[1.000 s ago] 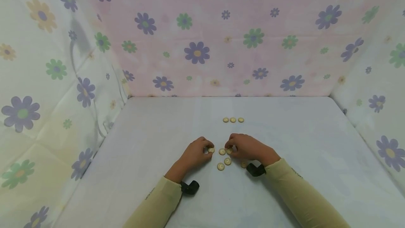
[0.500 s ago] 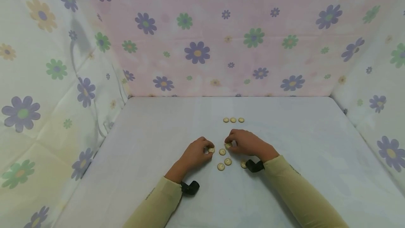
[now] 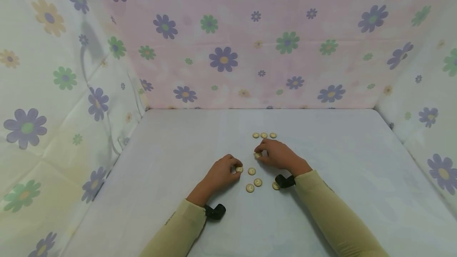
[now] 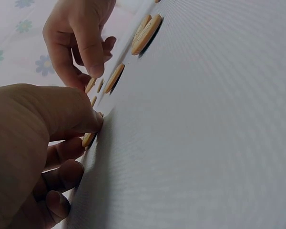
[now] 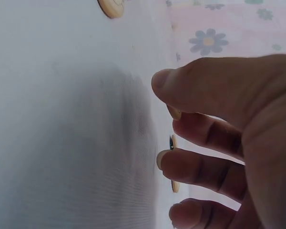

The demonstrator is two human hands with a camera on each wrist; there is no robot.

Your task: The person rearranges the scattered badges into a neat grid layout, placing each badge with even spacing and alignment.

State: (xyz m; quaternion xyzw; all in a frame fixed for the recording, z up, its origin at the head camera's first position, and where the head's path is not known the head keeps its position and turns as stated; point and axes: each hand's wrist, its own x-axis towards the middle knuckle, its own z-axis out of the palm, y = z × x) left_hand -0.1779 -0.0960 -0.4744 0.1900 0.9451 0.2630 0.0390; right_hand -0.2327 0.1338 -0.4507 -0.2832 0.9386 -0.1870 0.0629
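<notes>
My left hand (image 3: 219,175) pinches a small round wooden disc (image 3: 239,169) between thumb and fingers, low over the white table. My right hand (image 3: 280,156) grips a second such disc (image 3: 258,155) farther back; in the right wrist view only a sliver of this held disc (image 5: 174,112) shows past the thumb. Between the two hands lies a loose disc (image 3: 252,171), with dark marks on its face. Nearer the front are two more, one disc (image 3: 258,182) close beside another disc (image 3: 250,188). A further disc (image 3: 276,185) is partly hidden by the right wrist's black camera.
Behind the right hand, three discs (image 3: 264,135) stand in a short row across the white tabletop (image 3: 171,138). A pink flowered cloth (image 3: 242,78) hangs along the table's back edge, and pale flowered cloth (image 3: 46,98) rises at the sides.
My right hand has carried its disc away from the loose ones, back toward the row of three. The left hand stays in place with its disc.
</notes>
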